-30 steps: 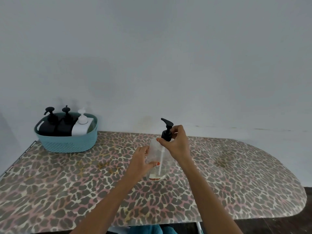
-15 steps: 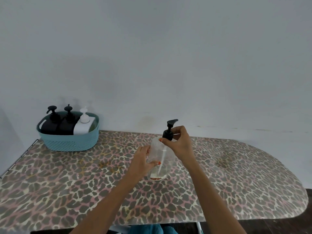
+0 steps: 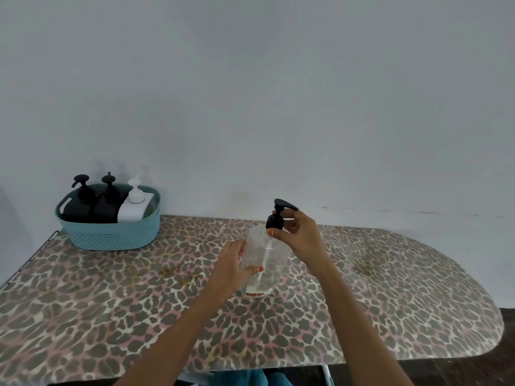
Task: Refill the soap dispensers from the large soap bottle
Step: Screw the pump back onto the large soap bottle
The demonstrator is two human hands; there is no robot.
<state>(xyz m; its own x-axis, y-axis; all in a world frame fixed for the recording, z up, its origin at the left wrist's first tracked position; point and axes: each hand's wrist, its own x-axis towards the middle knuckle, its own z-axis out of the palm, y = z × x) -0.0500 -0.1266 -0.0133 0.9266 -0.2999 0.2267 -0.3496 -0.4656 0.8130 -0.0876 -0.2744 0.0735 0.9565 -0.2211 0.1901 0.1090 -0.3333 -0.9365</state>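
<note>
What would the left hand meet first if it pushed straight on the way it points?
The clear bottle, which the left hand grips; past it, probably the right hand on the pump.

plain grey wall (image 3: pixel 278 93), leopard-print table (image 3: pixel 390 302)

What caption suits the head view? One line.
Left hand steadies a clear dispenser while right hand grips its black pump.

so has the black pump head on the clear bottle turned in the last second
Yes. The black pump head on the clear plastic bottle had its spout pointing left, toward the teal plastic basket; now it points right, away from it.
</note>
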